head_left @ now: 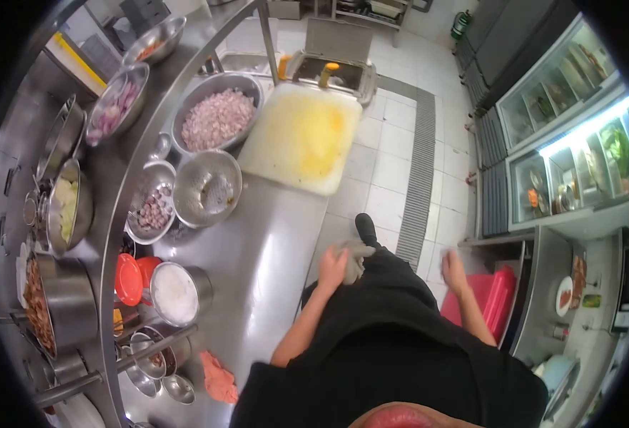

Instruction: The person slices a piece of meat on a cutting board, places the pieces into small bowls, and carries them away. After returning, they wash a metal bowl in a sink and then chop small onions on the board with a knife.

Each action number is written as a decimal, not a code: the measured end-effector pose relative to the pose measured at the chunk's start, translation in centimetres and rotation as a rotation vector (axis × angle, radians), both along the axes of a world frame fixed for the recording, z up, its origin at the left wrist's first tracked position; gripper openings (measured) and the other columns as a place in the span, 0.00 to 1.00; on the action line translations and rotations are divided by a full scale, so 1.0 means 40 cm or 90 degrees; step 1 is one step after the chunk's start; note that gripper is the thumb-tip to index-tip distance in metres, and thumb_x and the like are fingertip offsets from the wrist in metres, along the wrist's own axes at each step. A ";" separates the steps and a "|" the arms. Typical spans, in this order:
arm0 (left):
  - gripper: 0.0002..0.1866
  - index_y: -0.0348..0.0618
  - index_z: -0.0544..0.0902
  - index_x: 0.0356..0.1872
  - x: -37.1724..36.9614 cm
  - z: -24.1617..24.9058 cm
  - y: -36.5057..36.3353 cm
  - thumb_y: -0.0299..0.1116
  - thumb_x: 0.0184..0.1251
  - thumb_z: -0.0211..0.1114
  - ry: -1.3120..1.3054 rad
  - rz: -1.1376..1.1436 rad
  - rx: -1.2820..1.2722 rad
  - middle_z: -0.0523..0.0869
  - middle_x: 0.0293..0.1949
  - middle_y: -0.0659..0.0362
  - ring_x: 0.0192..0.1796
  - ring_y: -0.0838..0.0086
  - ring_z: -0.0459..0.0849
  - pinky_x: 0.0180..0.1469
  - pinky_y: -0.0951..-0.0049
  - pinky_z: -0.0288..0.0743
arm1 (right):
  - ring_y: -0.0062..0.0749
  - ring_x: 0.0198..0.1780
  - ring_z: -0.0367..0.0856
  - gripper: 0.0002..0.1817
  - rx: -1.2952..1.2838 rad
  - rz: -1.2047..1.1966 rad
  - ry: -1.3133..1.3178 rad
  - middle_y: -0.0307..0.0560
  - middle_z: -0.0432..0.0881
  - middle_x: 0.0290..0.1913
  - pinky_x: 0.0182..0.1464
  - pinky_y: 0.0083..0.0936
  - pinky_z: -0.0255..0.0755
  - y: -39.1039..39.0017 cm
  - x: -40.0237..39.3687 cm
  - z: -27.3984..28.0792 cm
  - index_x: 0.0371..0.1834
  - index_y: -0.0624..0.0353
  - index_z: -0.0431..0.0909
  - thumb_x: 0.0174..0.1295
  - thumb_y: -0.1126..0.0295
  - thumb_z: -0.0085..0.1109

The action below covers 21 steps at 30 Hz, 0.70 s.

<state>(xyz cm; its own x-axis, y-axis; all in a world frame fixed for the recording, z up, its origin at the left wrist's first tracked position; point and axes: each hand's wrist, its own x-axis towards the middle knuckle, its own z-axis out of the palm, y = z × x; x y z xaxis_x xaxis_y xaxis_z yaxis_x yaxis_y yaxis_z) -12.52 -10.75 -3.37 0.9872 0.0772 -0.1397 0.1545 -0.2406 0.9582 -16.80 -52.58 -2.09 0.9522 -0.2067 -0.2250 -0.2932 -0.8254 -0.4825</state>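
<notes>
My left hand (333, 267) is closed around a crumpled greyish cloth (357, 261), held in front of my dark trousers beside the steel counter (275, 235). My right hand (453, 269) hangs out to the right, fingers curled in, with no object visible in it. It is nearest to a red plastic tub (480, 299), apart from it in this view. Ahead on the counter lies a white cutting board (271, 146) with yellow stains. Beside it are a large bowl of chopped onion (218, 118), a perforated strainer bowl (207, 187) and a bowl of diced purplish pieces (151, 207).
A pot of white contents (177, 292), a red lid (128, 279) and an orange cloth (218, 378) are on the counter's left. An upper shelf (143, 121) carries bowls. A floor drain grate (421, 178) runs ahead; a lit glass-front fridge (571, 171) stands right.
</notes>
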 end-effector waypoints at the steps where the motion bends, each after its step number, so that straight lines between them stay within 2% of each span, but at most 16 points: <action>1: 0.22 0.31 0.83 0.58 0.007 0.037 0.058 0.40 0.74 0.66 0.017 0.063 -0.109 0.91 0.49 0.43 0.52 0.56 0.90 0.59 0.61 0.80 | 0.45 0.38 0.85 0.13 -0.031 0.192 -0.252 0.58 0.83 0.42 0.45 0.38 0.77 0.046 0.180 0.044 0.56 0.60 0.73 0.69 0.78 0.53; 2: 0.21 0.32 0.84 0.57 0.011 0.043 0.113 0.40 0.74 0.66 -0.008 0.109 -0.125 0.91 0.49 0.46 0.52 0.60 0.89 0.59 0.62 0.80 | 0.46 0.44 0.85 0.17 0.060 0.217 -0.215 0.58 0.82 0.50 0.49 0.38 0.79 0.122 0.364 0.133 0.58 0.61 0.74 0.66 0.80 0.54; 3: 0.20 0.32 0.85 0.55 0.011 0.050 0.171 0.40 0.75 0.66 -0.031 0.161 -0.142 0.92 0.48 0.49 0.51 0.64 0.89 0.59 0.63 0.79 | 0.57 0.55 0.83 0.18 0.113 0.251 -0.228 0.57 0.84 0.53 0.57 0.42 0.77 0.194 0.540 0.184 0.59 0.61 0.75 0.66 0.80 0.54; 4: 0.19 0.32 0.85 0.56 0.012 0.095 0.230 0.39 0.76 0.64 -0.022 0.207 -0.087 0.92 0.48 0.50 0.51 0.65 0.89 0.59 0.63 0.79 | 0.54 0.56 0.83 0.18 0.100 0.316 -0.221 0.57 0.83 0.55 0.58 0.41 0.77 0.277 0.709 0.261 0.60 0.60 0.75 0.67 0.77 0.57; 5: 0.19 0.32 0.84 0.56 0.019 0.156 0.262 0.38 0.77 0.63 0.014 0.300 -0.023 0.90 0.50 0.46 0.54 0.60 0.88 0.62 0.61 0.78 | 0.53 0.57 0.82 0.17 0.094 0.405 -0.314 0.57 0.83 0.56 0.58 0.42 0.77 0.351 0.880 0.287 0.59 0.60 0.75 0.67 0.74 0.60; 6: 0.19 0.31 0.84 0.57 0.018 0.099 0.309 0.36 0.75 0.64 0.025 0.352 0.168 0.86 0.58 0.40 0.64 0.50 0.83 0.68 0.58 0.73 | 0.53 0.58 0.82 0.18 0.070 0.464 -0.386 0.56 0.83 0.56 0.59 0.43 0.77 0.432 1.038 0.305 0.60 0.58 0.75 0.67 0.73 0.60; 7: 0.22 0.31 0.80 0.62 0.031 0.124 0.319 0.31 0.71 0.63 0.050 0.315 0.453 0.76 0.69 0.36 0.72 0.42 0.72 0.75 0.52 0.66 | 0.52 0.56 0.82 0.19 0.032 0.517 -0.462 0.56 0.82 0.52 0.58 0.45 0.77 0.507 1.213 0.281 0.61 0.58 0.75 0.67 0.73 0.61; 9: 0.23 0.33 0.78 0.65 0.060 0.000 0.289 0.28 0.69 0.62 0.095 0.370 0.501 0.72 0.71 0.37 0.74 0.41 0.69 0.76 0.50 0.65 | 0.54 0.59 0.79 0.21 -0.089 0.577 -0.423 0.55 0.80 0.56 0.61 0.47 0.76 0.671 1.497 0.253 0.61 0.58 0.75 0.65 0.74 0.60; 11: 0.26 0.34 0.76 0.67 0.091 -0.022 0.225 0.25 0.67 0.61 0.130 0.405 0.546 0.69 0.74 0.38 0.75 0.40 0.67 0.77 0.48 0.64 | 0.50 0.63 0.81 0.20 -0.221 0.681 -0.424 0.53 0.83 0.57 0.61 0.43 0.79 0.812 1.694 0.212 0.64 0.58 0.76 0.69 0.71 0.53; 12: 0.27 0.35 0.75 0.69 0.135 -0.009 0.171 0.22 0.66 0.59 0.144 0.455 0.545 0.68 0.75 0.39 0.75 0.39 0.67 0.77 0.48 0.64 | 0.50 0.63 0.81 0.20 -0.205 0.715 -0.427 0.53 0.83 0.57 0.61 0.43 0.79 0.867 1.764 0.206 0.64 0.58 0.76 0.69 0.71 0.53; 14: 0.29 0.38 0.76 0.69 0.193 0.016 0.053 0.17 0.63 0.57 0.219 0.533 0.494 0.71 0.74 0.43 0.74 0.39 0.68 0.76 0.51 0.66 | 0.46 0.63 0.82 0.18 -0.427 0.774 -0.279 0.52 0.85 0.57 0.61 0.43 0.80 0.962 1.834 0.174 0.61 0.56 0.81 0.70 0.68 0.53; 16: 0.28 0.39 0.78 0.66 0.228 0.039 -0.025 0.16 0.62 0.57 0.327 0.514 0.425 0.73 0.73 0.45 0.75 0.40 0.67 0.76 0.54 0.66 | 0.46 0.60 0.86 0.15 -0.463 0.832 -0.272 0.51 0.88 0.55 0.58 0.43 0.82 1.022 1.898 0.111 0.54 0.54 0.87 0.69 0.66 0.55; 17: 0.24 0.37 0.80 0.63 0.244 0.084 -0.062 0.18 0.64 0.58 0.324 0.533 0.398 0.80 0.66 0.43 0.69 0.41 0.75 0.70 0.53 0.72 | 0.46 0.55 0.90 0.14 -0.459 0.794 -0.258 0.48 0.90 0.52 0.55 0.42 0.84 1.052 1.928 0.062 0.47 0.52 0.91 0.69 0.64 0.56; 19: 0.22 0.36 0.80 0.62 0.232 0.065 -0.111 0.19 0.66 0.59 0.276 0.650 0.346 0.83 0.62 0.41 0.63 0.40 0.79 0.66 0.53 0.75 | 0.44 0.53 0.91 0.14 -0.461 0.736 -0.162 0.47 0.91 0.53 0.51 0.42 0.84 1.080 1.967 -0.003 0.49 0.52 0.91 0.69 0.64 0.57; 20: 0.20 0.35 0.80 0.61 0.227 0.046 -0.121 0.21 0.68 0.59 0.208 0.727 0.295 0.85 0.58 0.40 0.58 0.40 0.83 0.63 0.52 0.78 | 0.44 0.53 0.91 0.14 -0.452 0.753 -0.169 0.47 0.91 0.53 0.51 0.42 0.84 1.085 1.985 -0.011 0.49 0.52 0.91 0.69 0.64 0.57; 21: 0.18 0.33 0.80 0.60 0.214 0.033 -0.117 0.25 0.71 0.62 0.167 0.758 0.334 0.87 0.51 0.37 0.51 0.40 0.86 0.57 0.53 0.81 | 0.45 0.54 0.91 0.14 -0.455 0.762 -0.215 0.49 0.91 0.52 0.52 0.43 0.84 1.082 2.001 -0.010 0.48 0.52 0.91 0.69 0.64 0.57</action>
<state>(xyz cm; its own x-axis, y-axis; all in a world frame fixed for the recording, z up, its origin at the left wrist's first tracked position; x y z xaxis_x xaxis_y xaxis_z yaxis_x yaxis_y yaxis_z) -3.94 -15.44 -2.07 0.2282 0.9736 -0.0025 0.6920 -0.1604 0.7038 63.25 -9.30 -2.49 0.6165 0.7730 -0.1496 0.7822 -0.5797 0.2283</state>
